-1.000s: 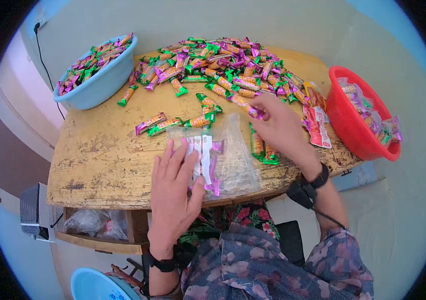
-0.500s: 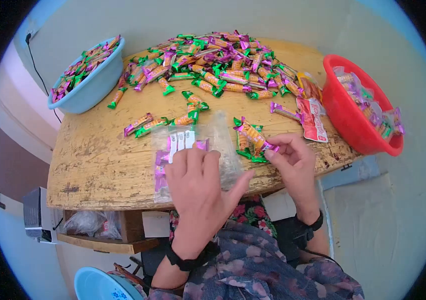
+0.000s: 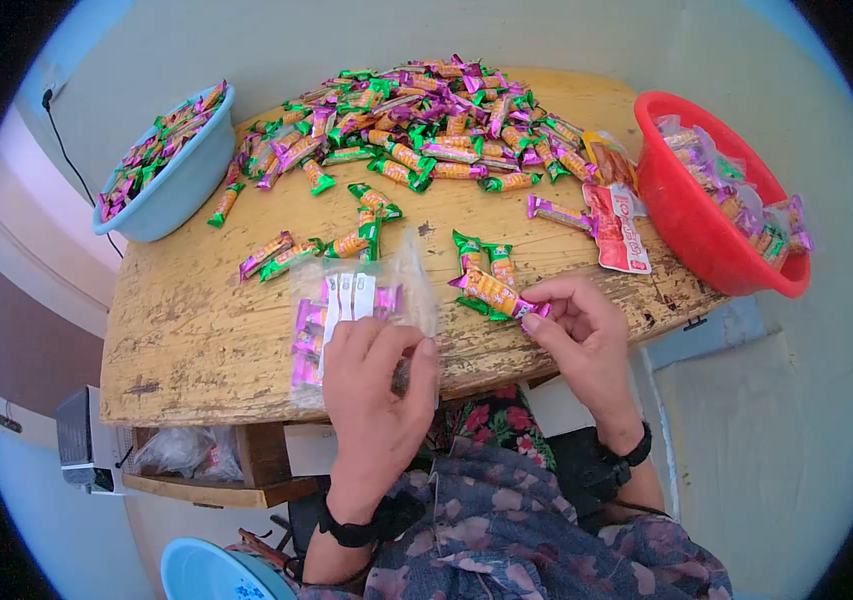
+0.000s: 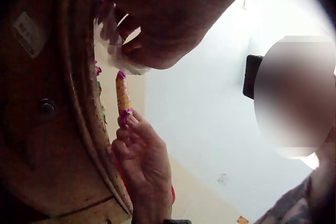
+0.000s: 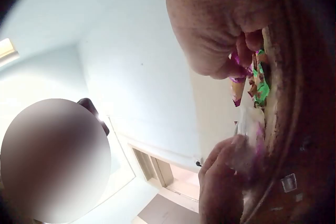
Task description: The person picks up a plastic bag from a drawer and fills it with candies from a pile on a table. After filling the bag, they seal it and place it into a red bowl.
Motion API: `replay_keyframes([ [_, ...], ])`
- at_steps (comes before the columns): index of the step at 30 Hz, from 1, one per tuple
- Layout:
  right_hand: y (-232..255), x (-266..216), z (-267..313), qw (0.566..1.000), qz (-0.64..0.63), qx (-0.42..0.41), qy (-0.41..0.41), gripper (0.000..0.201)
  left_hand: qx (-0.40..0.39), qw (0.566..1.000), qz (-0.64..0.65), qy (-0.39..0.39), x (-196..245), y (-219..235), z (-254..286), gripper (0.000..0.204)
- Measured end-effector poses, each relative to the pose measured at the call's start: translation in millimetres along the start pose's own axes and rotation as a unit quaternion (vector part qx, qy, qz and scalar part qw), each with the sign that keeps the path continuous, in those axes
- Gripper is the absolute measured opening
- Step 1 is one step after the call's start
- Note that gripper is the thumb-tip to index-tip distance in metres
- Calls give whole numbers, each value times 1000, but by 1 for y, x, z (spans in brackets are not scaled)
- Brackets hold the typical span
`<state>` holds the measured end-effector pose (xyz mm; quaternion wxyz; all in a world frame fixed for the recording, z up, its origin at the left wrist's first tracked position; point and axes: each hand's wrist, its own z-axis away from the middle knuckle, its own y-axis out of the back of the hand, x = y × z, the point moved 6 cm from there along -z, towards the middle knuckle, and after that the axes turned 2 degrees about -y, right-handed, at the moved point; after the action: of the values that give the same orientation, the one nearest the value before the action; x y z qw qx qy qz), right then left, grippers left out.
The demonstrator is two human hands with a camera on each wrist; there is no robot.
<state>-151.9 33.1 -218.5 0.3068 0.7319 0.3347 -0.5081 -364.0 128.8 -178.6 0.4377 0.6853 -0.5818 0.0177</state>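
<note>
Near the table's front edge lies a clear plastic bag (image 3: 414,278) with a white printed label and several purple-ended wrapped snacks inside. My left hand (image 3: 378,405) bends over its right part; in the left wrist view its fingers pinch the thin plastic. My right hand (image 3: 586,350) pinches the purple end of a wrapped snack stick (image 3: 489,291) between thumb and fingers. The stick points left toward the bag, over two green-ended wrapped snacks (image 3: 499,262). In the right wrist view the stick's free end (image 5: 237,98) is close to the bag's plastic.
A large heap of wrapped snacks (image 3: 426,120) covers the back of the table (image 3: 196,330). Left stands a full blue basin (image 3: 181,185), right a red basin (image 3: 681,225) with filled bags. Red packaging (image 3: 618,230) lies beside it. An open drawer (image 3: 216,490) juts out below.
My right hand has brought a snack stick from near the heap down to the front, right of the bag. The left hand has gone from resting flat on the bag to pinching its plastic.
</note>
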Motion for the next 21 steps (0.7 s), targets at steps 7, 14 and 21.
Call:
replay_keyframes([
  [7, -11, -32, 4, 992, 99, -46, 67, 19, -3, 999, 44, 14, -5, 4, 7, 8],
  [14, -10, -37, 9, 982, 161, -56, 75, 19, 38, 998, 15, -38, -2, 7, 10, 14],
  [21, -17, -45, 1, 991, 92, -83, 55, 16, 71, 991, -28, -109, 16, 16, 7, 19],
])
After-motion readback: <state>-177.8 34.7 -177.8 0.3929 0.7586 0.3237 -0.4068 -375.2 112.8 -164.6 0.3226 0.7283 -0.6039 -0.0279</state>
